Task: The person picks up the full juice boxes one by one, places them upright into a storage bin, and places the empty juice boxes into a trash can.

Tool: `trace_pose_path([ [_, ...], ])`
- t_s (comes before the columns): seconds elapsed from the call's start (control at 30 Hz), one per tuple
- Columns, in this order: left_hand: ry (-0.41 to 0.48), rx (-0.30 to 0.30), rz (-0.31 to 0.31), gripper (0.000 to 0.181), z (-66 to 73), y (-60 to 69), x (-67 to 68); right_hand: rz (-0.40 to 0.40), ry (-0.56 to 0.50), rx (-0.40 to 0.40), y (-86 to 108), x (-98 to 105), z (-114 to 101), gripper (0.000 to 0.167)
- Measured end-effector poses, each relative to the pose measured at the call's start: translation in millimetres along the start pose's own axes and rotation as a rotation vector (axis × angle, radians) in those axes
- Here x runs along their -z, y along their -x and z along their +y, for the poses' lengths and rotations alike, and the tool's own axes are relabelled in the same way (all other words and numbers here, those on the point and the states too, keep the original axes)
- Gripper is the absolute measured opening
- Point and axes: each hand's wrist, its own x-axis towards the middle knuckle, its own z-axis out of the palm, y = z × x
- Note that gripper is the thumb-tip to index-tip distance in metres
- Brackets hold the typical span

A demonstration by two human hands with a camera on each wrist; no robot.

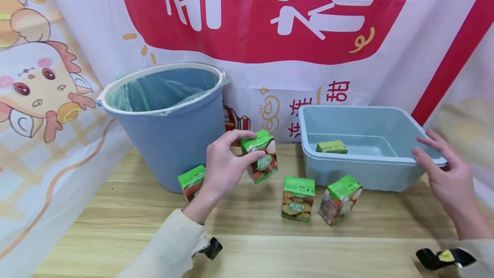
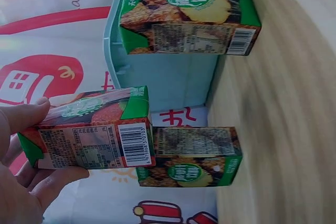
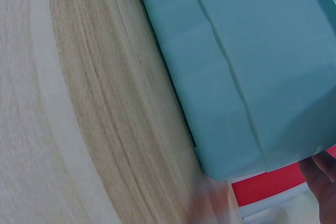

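Note:
In the head view my left hand (image 1: 227,164) holds a green-topped juice box (image 1: 262,158) between thumb and fingers, raised over the table. The left wrist view shows this held box (image 2: 94,135) with its barcode side facing the camera. At the right, my right hand (image 1: 449,175) grips the rim corner of a light blue plastic bin (image 1: 362,173). One juice box (image 1: 331,146) lies inside that bin. Two more juice boxes stand before it, a pineapple one (image 1: 298,203) and a turned one (image 1: 340,200). Partly hidden behind my left wrist is another juice box (image 1: 191,179).
A tall blue trash can (image 1: 173,136) with a clear liner stands at the left rear. The wood-grain table (image 1: 262,252) runs beneath everything. Behind it hangs a printed red and white cloth (image 1: 247,46).

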Motion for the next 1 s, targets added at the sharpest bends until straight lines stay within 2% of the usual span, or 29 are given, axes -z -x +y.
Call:
trace_pose_path([
  [0.33,0.009,-0.081,-0.014,0.031,16.4,-21.4,-6.6,0.001,0.009,0.011,-0.4,-1,-1,0.051],
  [0.7,0.077,-0.074,-0.030,0.030,36.0,-40.9,-18.3,-0.018,0.011,-0.002,0.0,-1,-4,0.053],
  [1.0,0.121,-0.077,-0.070,0.031,50.7,-48.6,-34.3,0.000,0.025,0.012,1.1,-1,-1,0.052],
])
